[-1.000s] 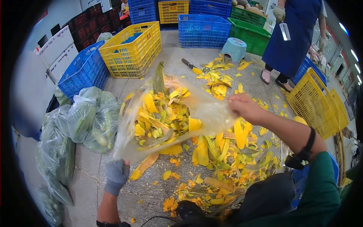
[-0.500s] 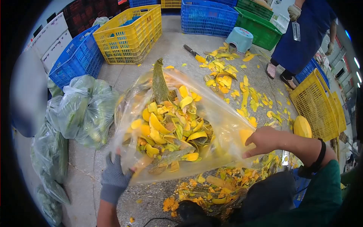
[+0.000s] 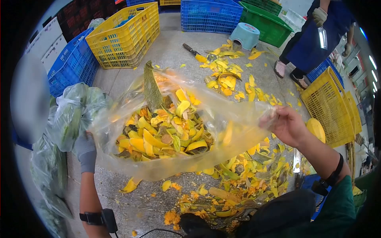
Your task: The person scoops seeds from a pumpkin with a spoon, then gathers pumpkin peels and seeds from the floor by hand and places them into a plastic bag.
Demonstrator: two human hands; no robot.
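A large clear plastic bag (image 3: 158, 168) full of yellow and green peels (image 3: 170, 135) is stretched between my two hands. My left hand (image 3: 85, 148), in a grey glove, is closed on the bag's left edge. Bare and at the right, my right hand (image 3: 283, 123) pinches the bag's right edge. A long piece of green rind (image 3: 151, 87) stands up out of the heap in the bag. More peels and orange pulp (image 3: 234, 194) lie on the floor below the bag.
Bags of green vegetables (image 3: 69, 115) lie at the left. Behind are a yellow crate (image 3: 123, 37), blue crate (image 3: 210, 16), green tub (image 3: 266, 23) and blue stool (image 3: 246, 35). A knife (image 3: 190, 49) lies on the floor. At right, a person (image 3: 305, 43) holds a blade near a yellow crate (image 3: 329, 105).
My left hand has moved left and up, my right hand slightly up and right. The bag is spread wider, and its near edge has lifted. The view has shifted slightly.
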